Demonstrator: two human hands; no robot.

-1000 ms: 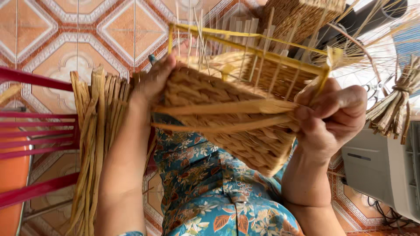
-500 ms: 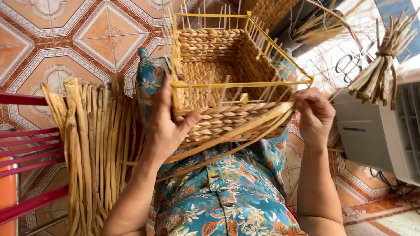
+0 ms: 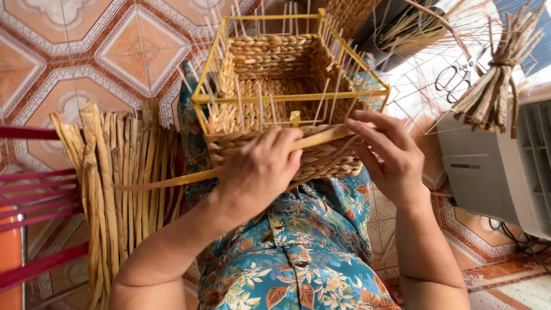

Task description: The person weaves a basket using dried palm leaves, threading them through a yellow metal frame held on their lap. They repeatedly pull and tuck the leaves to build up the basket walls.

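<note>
– Where is the basket (image 3: pixel 281 86)?

– On the person's lap, against the flowered dress (image 3: pixel 298 258). It is half woven on a yellow wire frame (image 3: pixel 298 96), with thin upright sticks poking above the rim.

– And the 2 hands?

– The left hand (image 3: pixel 261 172) lies over the near wall, fingers curled down on a long flat straw strip (image 3: pixel 166 182). Its fingertips are hidden behind the strip, so how tightly it grips is hard to make out. The right hand (image 3: pixel 387 155) has its fingers spread, tips touching the same wall at the right corner; it looks open.

– Anything cut off?

– A bundle of dried straw (image 3: pixel 115 189) on the left runs out of the bottom edge. Scissors (image 3: pixel 456 74) on the right are faint in glare, beside a tied bunch of stalks (image 3: pixel 493 86).
</note>
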